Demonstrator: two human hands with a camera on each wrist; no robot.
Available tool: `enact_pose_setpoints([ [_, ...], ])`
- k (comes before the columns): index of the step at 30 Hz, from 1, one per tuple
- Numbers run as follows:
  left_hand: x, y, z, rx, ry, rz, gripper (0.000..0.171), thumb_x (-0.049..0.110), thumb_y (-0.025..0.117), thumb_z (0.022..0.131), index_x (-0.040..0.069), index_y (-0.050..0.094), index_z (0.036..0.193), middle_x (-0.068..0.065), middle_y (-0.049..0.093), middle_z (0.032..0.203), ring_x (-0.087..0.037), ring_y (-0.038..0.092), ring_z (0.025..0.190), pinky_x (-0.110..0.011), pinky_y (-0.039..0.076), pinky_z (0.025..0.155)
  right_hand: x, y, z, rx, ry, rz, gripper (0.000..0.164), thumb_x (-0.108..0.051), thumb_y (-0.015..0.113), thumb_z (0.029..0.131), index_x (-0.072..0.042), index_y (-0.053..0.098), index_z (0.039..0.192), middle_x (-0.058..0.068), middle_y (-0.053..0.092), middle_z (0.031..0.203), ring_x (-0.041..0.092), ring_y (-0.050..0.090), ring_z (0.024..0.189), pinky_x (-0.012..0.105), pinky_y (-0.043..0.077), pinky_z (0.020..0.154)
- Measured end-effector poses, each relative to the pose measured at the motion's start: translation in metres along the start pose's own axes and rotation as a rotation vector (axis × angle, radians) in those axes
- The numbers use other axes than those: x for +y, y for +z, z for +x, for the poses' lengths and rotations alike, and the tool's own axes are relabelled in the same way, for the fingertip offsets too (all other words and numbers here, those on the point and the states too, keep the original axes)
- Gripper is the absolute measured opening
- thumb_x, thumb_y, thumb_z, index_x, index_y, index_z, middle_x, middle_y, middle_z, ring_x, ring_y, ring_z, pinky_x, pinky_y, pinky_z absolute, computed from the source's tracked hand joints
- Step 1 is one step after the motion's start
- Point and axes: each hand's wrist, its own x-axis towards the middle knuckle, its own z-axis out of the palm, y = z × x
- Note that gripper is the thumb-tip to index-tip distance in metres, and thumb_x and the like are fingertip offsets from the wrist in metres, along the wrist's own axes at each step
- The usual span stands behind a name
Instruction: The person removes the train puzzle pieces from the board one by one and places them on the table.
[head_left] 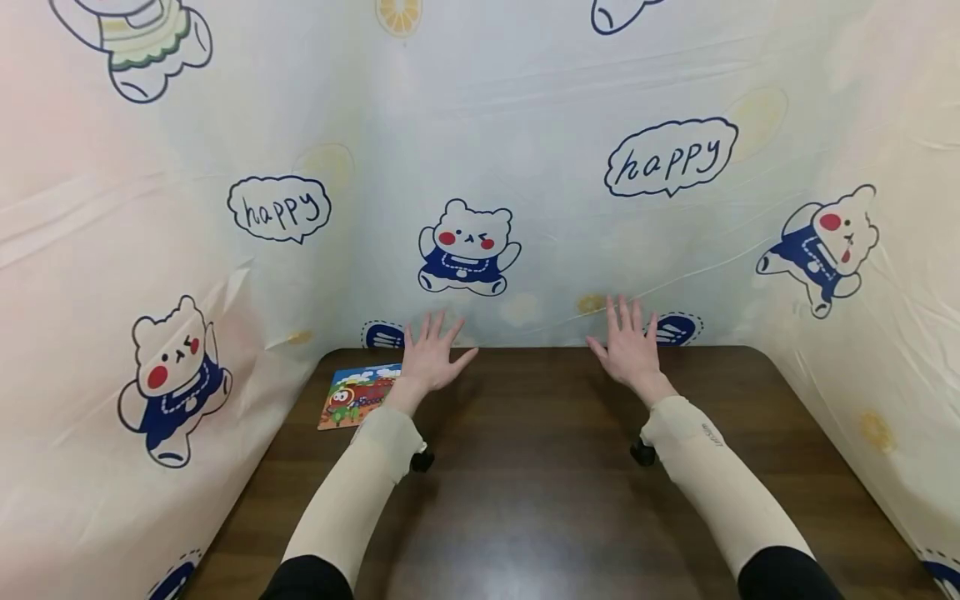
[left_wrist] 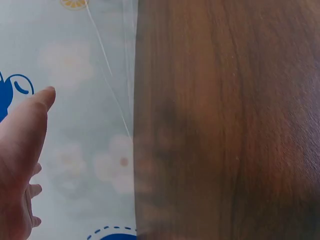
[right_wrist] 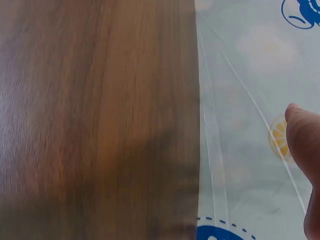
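Both arms reach forward over a dark wooden table [head_left: 525, 500]. My left hand [head_left: 430, 358] has its fingers spread and straight near the far edge, holding nothing. Just left of that wrist lies a colourful flat picture card or booklet [head_left: 352, 400], partly covered by the hand and forearm. On the other side, my right hand [head_left: 630, 354] is also spread with straight fingers and holds nothing. In the left wrist view the thumb [left_wrist: 30, 120] and a few fingertips show; the right wrist view catches only the thumb [right_wrist: 302, 140].
A pale curtain [head_left: 555, 250] printed with bears and "happy" bubbles hangs behind and along both sides of the table. Small dark devices sit under the left wrist [head_left: 422, 458] and the right wrist [head_left: 642, 452].
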Motion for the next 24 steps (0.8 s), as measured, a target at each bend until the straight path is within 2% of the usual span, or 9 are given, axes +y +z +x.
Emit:
enact_pose_setpoints([
  [4,-0.006,0.003,-0.007,-0.017,-0.013,-0.031,0.084,0.073,0.046,0.105,0.032,0.03,0.176,-0.013,0.016,0.187,-0.044,0.012,0.173,-0.075,0.001,0.136,-0.008,0.007,0.0,-0.007,-0.003,0.002,0.09,-0.051,0.049,0.115,-0.004,0.004,0.177,0.026,0.005,0.185,0.051,0.001,0.171,0.077,0.002,0.135],
  [12,-0.018,0.01,-0.019,-0.032,-0.012,-0.052,0.088,0.078,0.045,0.104,0.031,0.028,0.176,-0.015,0.018,0.186,-0.046,0.013,0.172,-0.078,0.007,0.135,-0.029,0.026,-0.003,-0.012,-0.021,0.068,0.092,-0.052,0.05,0.115,0.001,0.006,0.176,0.024,0.004,0.185,0.049,0.005,0.172,0.077,0.005,0.135],
  [17,-0.035,0.014,-0.028,-0.038,-0.018,-0.069,0.09,0.08,0.044,0.102,0.03,0.03,0.176,-0.016,0.02,0.185,-0.047,0.015,0.172,-0.078,0.008,0.134,-0.043,0.035,-0.006,-0.041,-0.027,0.088,0.095,-0.055,0.049,0.114,0.003,0.006,0.175,0.025,0.004,0.185,0.047,0.006,0.173,0.075,0.009,0.136],
  [24,-0.065,0.017,-0.046,-0.023,-0.027,-0.09,0.091,0.078,0.05,0.101,0.029,0.031,0.175,-0.016,0.021,0.185,-0.047,0.02,0.171,-0.079,0.011,0.134,-0.056,0.045,-0.009,-0.022,-0.04,0.077,0.095,-0.056,0.05,0.114,0.006,0.01,0.174,0.027,0.009,0.184,0.047,0.01,0.172,0.072,0.009,0.137],
])
